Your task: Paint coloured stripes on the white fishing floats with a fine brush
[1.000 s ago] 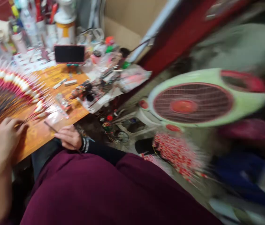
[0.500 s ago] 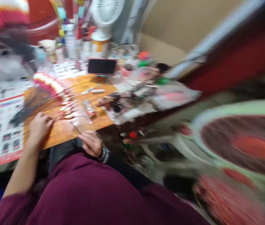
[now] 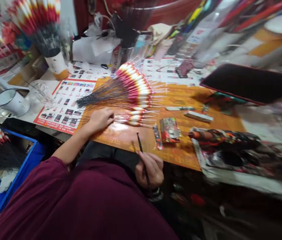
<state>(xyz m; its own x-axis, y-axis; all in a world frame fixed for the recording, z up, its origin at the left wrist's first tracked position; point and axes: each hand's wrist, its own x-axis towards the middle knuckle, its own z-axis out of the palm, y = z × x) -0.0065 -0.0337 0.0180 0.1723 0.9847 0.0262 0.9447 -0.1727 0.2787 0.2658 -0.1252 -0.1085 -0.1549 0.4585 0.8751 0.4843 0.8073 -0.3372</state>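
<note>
My left hand (image 3: pixel 101 119) rests on the orange board (image 3: pixel 180 156), its fingers closed at the thin dark stems of a few slim spindle-shaped pieces (image 3: pixel 136 118) coloured red, yellow and white. How many stems it grips is hidden. Just beyond it a fan of similar pieces (image 3: pixel 141 88) lies spread, their black stems bunched to the left. My right hand (image 3: pixel 152 169), at the board's front edge, pinches a slim dark brush-like stick (image 3: pixel 141 143) with its dark tip pointing up and away. The stick's tip is apart from the pieces.
Right of the fan lie a paint-stained small box (image 3: pixel 170 130), a narrow strip (image 3: pixel 157 137) and a whitish bar (image 3: pixel 198 116). A dark-screened phone (image 3: pixel 253 81) stands behind. At left are a white mug (image 3: pixel 12 102), a blue crate (image 3: pixel 28 163) and a cup of coloured pieces (image 3: pixel 56 65).
The view has swung left and come closer, bringing the mug and blue crate into sight. My right hand still holds the dark stick, its tip now raised. My left hand stays by the stems.
</note>
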